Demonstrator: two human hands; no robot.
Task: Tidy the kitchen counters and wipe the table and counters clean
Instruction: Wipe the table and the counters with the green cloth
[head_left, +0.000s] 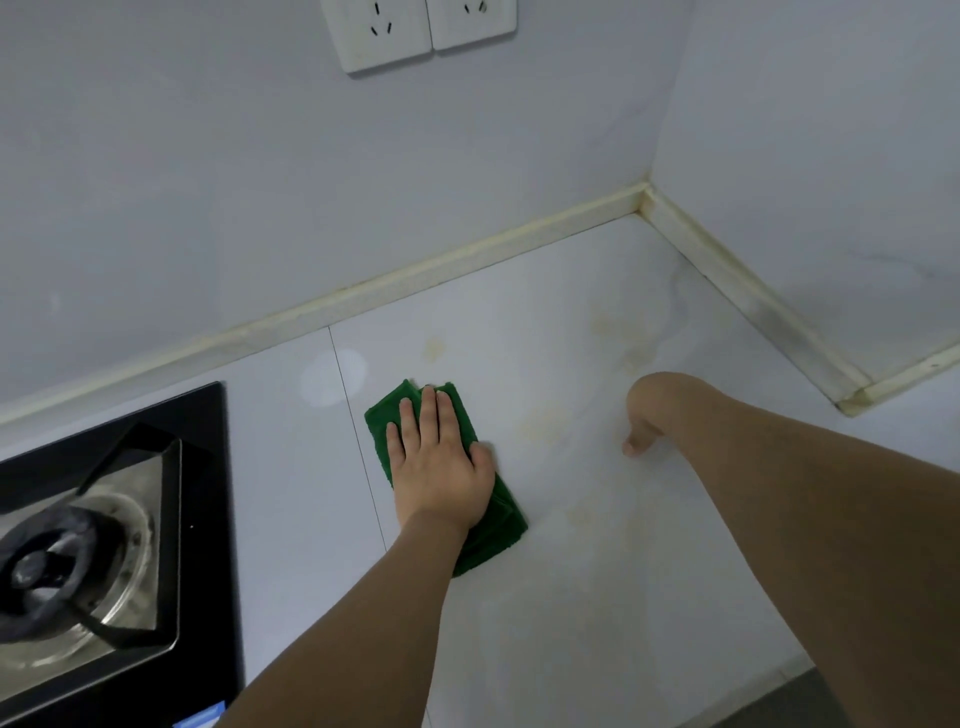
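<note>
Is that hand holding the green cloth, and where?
Not gripped: the left hand presses flat on the middle of the green cloth, fingers straight. The right hand holds nothing visible.

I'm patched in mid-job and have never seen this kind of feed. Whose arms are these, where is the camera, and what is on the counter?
There is no machine here: a person wears one wide-angle camera on the head, looking down at their own bare arms. The left hand lies flat, fingers straight, pressing a folded green cloth on the white counter. The right hand holds nothing that shows; it is bent at the wrist, with one fingertip near the counter. Yellowish stains mark the counter between the hands. A black gas hob sits left, and wall sockets are above.
</note>
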